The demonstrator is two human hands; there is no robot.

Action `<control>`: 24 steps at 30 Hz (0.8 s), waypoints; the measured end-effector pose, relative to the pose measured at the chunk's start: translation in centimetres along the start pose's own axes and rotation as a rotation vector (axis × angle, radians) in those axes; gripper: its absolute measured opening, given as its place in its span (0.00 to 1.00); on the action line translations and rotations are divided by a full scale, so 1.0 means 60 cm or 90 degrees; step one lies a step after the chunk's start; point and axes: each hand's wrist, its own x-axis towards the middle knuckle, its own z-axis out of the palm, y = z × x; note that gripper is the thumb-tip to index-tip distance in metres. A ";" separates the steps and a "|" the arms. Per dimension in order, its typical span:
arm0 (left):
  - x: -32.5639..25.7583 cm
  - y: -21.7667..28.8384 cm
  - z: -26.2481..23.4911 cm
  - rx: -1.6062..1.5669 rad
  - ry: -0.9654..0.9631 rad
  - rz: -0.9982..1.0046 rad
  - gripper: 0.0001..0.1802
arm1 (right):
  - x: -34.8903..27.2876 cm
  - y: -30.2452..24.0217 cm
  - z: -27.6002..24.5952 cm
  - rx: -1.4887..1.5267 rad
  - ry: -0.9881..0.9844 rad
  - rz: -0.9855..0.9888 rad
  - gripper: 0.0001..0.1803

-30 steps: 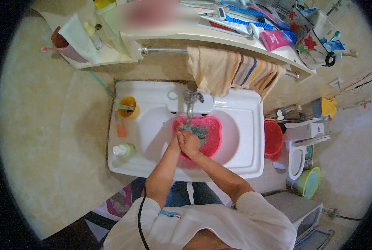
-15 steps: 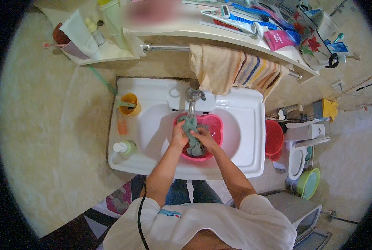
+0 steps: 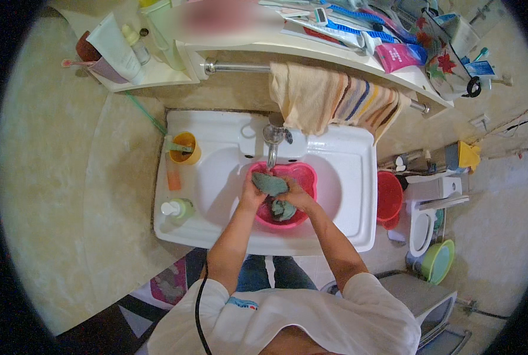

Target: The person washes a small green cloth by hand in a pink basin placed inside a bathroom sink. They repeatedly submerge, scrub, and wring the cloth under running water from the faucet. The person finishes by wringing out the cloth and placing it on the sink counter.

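Observation:
Both hands grip a wet-looking grey-green cloth (image 3: 269,184) over a pink basin (image 3: 315,186). My left hand (image 3: 252,194) is closed around the cloth's left end. From the right, my right hand (image 3: 298,196) pinches its middle, and another bunch of the cloth hangs below into the basin. Some fingers are hidden behind the fabric. The basin stands inside the white sink (image 3: 213,183), right under the metal faucet (image 3: 272,139). Whether water is running I cannot tell.
On the sink's left ledge stand an orange cup (image 3: 184,149) with a brush and a pump bottle (image 3: 178,209). A striped towel (image 3: 341,97) hangs from the rail behind. Above it, a shelf (image 3: 240,53) holds toothbrushes and tubes. A red bucket (image 3: 388,198) and a toilet (image 3: 422,228) are at the right.
The cloth was stretched lengthwise below the faucet; now its upper part is folded sideways between my hands, with a bunch hanging lower. My right hand has moved slightly.

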 end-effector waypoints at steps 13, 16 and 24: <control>0.047 -0.079 -0.018 -0.022 -0.061 -0.130 0.20 | 0.083 0.015 0.022 -0.564 0.261 0.036 0.21; 0.022 -0.041 -0.026 0.011 -0.107 -0.090 0.17 | 0.064 -0.007 0.080 -0.516 0.336 0.003 0.21; 0.027 -0.041 -0.001 0.082 0.026 -0.136 0.16 | 0.092 0.023 0.057 -0.542 0.312 -0.008 0.19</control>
